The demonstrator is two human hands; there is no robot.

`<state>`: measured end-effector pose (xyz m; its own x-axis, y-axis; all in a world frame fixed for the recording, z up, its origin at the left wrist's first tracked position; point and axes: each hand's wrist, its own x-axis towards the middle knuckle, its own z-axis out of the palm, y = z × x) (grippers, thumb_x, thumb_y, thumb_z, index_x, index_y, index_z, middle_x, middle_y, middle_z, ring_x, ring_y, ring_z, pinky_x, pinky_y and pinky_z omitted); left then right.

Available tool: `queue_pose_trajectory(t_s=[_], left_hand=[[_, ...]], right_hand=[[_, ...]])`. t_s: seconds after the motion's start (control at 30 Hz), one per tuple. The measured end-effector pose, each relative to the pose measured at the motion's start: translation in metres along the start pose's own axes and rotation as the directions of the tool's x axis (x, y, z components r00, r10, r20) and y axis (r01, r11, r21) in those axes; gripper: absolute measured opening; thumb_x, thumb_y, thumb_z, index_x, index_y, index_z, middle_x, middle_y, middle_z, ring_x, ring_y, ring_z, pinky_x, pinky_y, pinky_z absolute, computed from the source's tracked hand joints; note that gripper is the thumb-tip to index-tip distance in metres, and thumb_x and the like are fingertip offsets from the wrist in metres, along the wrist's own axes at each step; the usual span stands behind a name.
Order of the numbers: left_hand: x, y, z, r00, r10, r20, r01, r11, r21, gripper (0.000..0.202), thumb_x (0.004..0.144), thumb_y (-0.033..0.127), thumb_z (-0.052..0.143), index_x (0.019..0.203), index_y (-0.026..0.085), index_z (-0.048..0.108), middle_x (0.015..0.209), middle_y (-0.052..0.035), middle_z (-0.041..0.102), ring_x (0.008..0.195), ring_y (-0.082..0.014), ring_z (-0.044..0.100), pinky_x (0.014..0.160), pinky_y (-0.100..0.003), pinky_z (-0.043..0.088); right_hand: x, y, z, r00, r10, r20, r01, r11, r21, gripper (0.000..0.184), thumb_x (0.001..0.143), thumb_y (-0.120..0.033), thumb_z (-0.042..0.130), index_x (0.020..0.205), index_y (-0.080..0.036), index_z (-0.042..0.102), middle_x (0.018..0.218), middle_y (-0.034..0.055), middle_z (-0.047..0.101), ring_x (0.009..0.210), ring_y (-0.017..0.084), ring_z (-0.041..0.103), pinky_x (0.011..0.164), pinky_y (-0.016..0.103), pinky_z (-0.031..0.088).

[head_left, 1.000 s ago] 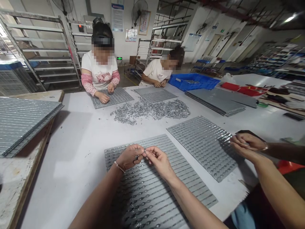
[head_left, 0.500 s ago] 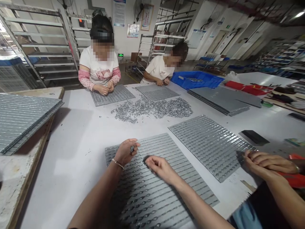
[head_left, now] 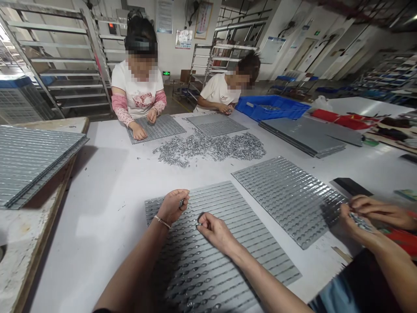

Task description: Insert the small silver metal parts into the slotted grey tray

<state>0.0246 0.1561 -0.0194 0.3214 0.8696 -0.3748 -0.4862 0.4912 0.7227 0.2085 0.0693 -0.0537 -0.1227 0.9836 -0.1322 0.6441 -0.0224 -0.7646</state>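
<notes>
My left hand is curled above the far left part of a grey grooved board, with small shiny metal-looking pieces in its fingers. Just to the right, my right hand is pinched close over the board, and a tiny dark piece shows at its fingertips. Rows of small oval pieces fill the board's left and near parts. Toward the right, thin grooves run bare along it. My forearm shades the near left area.
A heap of loose pieces lies mid-table. Right of my board is another filled board, beside a co-worker's hands holding pieces. Two people work opposite. A blue crate, stacked panels and a board stack stand around.
My right hand's fingertips have shifted slightly, and a tiny piece now shows there. The left hand's fingers have curled in more. The right-side co-worker's hands have parted, revealing pieces.
</notes>
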Motion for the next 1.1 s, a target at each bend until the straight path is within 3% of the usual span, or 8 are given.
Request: queue_pose_trajectory(t_s=[0.13,0.4,0.63,0.7,0.83,1.1], left_hand=[[-0.002,0.002,0.001,1.000,-0.008,-0.005,0.007,1.000,-0.018,0.027,0.067,0.019,0.086,0.084,0.010,0.067,0.075,-0.0027,0.063,0.058,-0.0059,0.049,0.049,-0.016,0.035],[-0.001,0.000,0.001,1.000,-0.026,-0.015,0.025,0.999,-0.036,0.026,0.067,0.017,0.085,0.077,0.012,0.062,0.074,-0.0035,0.063,0.056,-0.0056,0.048,0.048,-0.016,0.032],[0.003,-0.002,-0.002,0.999,-0.043,-0.020,0.042,0.998,-0.043,0.026,0.067,0.017,0.085,0.077,0.013,0.062,0.074,-0.0032,0.063,0.056,-0.0058,0.048,0.048,-0.016,0.033],[0.004,-0.003,-0.003,0.999,-0.042,-0.022,0.041,0.998,-0.047,0.026,0.067,0.017,0.085,0.077,0.013,0.062,0.074,-0.0031,0.063,0.056,-0.0059,0.048,0.047,-0.016,0.032],[0.005,-0.005,-0.004,0.999,-0.041,-0.028,0.039,0.998,-0.054,0.025,0.068,0.017,0.084,0.078,0.013,0.061,0.073,-0.0026,0.062,0.056,-0.0058,0.048,0.047,-0.016,0.031],[0.005,-0.006,-0.005,0.998,-0.054,-0.019,0.053,0.997,-0.053,0.024,0.070,0.017,0.083,0.079,0.013,0.062,0.075,-0.0026,0.062,0.056,-0.0055,0.049,0.047,-0.017,0.032]], right_hand=[[0.005,0.000,-0.011,0.999,-0.037,-0.013,0.037,0.999,0.014,0.021,0.089,-0.037,0.056,0.076,-0.021,0.058,0.069,-0.0020,0.060,0.065,0.014,0.052,0.063,0.025,0.039],[0.023,-0.002,-0.006,0.994,-0.086,0.071,0.098,0.977,-0.189,0.015,0.085,-0.023,0.054,0.071,-0.020,0.060,0.068,-0.0019,0.061,0.065,0.014,0.053,0.064,0.024,0.036],[0.022,0.000,-0.011,0.997,-0.024,0.073,0.025,1.000,-0.017,0.011,0.085,-0.029,0.061,0.077,-0.021,0.060,0.066,-0.0041,0.059,0.061,0.012,0.051,0.060,0.023,0.038],[0.016,0.001,-0.012,0.994,-0.072,0.086,0.074,0.997,-0.018,0.015,0.088,-0.030,0.058,0.076,-0.021,0.060,0.068,-0.0032,0.059,0.063,0.013,0.052,0.061,0.023,0.038],[0.006,0.001,-0.012,0.968,-0.201,0.151,0.228,0.955,-0.192,0.015,0.093,-0.024,0.055,0.079,-0.021,0.061,0.078,0.0008,0.062,0.074,0.016,0.058,0.070,0.026,0.042],[0.012,-0.010,-0.020,0.910,-0.262,0.321,0.369,0.864,-0.342,0.020,0.101,-0.020,0.042,0.087,-0.021,0.057,0.088,0.0049,0.063,0.077,0.017,0.059,0.072,0.027,0.044]])
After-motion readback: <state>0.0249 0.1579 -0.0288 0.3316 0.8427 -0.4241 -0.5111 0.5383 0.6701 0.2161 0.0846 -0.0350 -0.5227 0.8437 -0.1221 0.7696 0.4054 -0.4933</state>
